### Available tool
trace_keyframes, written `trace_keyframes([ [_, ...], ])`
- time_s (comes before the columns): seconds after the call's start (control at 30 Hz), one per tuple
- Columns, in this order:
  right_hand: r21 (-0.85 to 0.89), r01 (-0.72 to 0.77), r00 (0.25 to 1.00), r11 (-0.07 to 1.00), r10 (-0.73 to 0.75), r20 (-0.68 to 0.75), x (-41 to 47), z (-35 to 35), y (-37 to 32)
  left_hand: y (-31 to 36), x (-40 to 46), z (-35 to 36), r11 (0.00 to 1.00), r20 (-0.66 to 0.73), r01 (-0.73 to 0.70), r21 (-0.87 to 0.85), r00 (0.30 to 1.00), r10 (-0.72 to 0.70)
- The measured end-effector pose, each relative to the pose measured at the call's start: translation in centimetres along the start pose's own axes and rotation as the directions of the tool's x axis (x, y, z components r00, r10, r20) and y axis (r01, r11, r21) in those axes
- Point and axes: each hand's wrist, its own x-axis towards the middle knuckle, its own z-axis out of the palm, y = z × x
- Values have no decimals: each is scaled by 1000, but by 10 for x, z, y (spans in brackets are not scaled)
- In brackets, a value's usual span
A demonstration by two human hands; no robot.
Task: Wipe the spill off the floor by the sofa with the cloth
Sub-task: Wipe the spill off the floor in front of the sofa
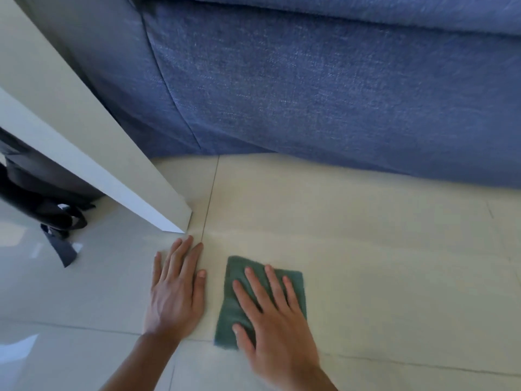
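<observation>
A green cloth (234, 280) lies flat on the pale tiled floor (394, 263) in front of the blue sofa (310, 88). My right hand (273, 314) presses flat on top of the cloth with fingers spread, covering much of it. My left hand (176, 289) rests palm down on the bare tile just left of the cloth, fingers together and holding nothing. I cannot make out any spill on the floor; the tile by the cloth looks faintly streaked.
A white panel (93, 153) slants down to the floor just beyond my left hand. A dark bag with straps (48, 210) lies under it at the left. The sofa front runs across the top of the view.
</observation>
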Motion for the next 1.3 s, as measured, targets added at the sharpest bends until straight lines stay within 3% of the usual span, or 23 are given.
trace_keyframes([
  [0.07,-43,55,998,998,-55,5,-30,2,25,-3,0,-2,1000,-1,-5,2,1000,5],
  [0.23,-68,-249,969,966,249,-5,10,-22,73,-2,4,1,1000,-16,-11,-26,1000,11],
  [0.3,-88,-297,955,951,298,-7,29,-26,75,-3,3,2,1000,-19,-8,-26,1000,7],
  [0.53,-58,-259,966,964,259,6,31,-34,88,-4,0,0,1000,-18,-3,-22,1000,3],
  [0.63,-59,-333,943,941,332,-27,37,-43,119,-4,0,1,1000,-15,-3,-12,1000,3],
  [0.73,-44,-473,880,880,468,-82,37,-51,153,-3,-1,0,1000,-10,-9,-11,1000,9],
  [0.87,60,-688,708,723,687,-166,9,-51,170,-4,0,1,1000,-10,-6,-8,1000,6],
  [1.1,88,-781,596,618,781,-189,-23,-32,134,-4,1,2,1000,-2,-8,-3,1000,8],
  [1.17,77,-750,637,657,748,-185,-22,-25,110,-4,1,2,1000,1,-4,5,1000,4],
  [1.3,37,-510,849,859,510,-139,-20,-9,55,-2,1,1,1000,9,-1,-1,1000,1],
])
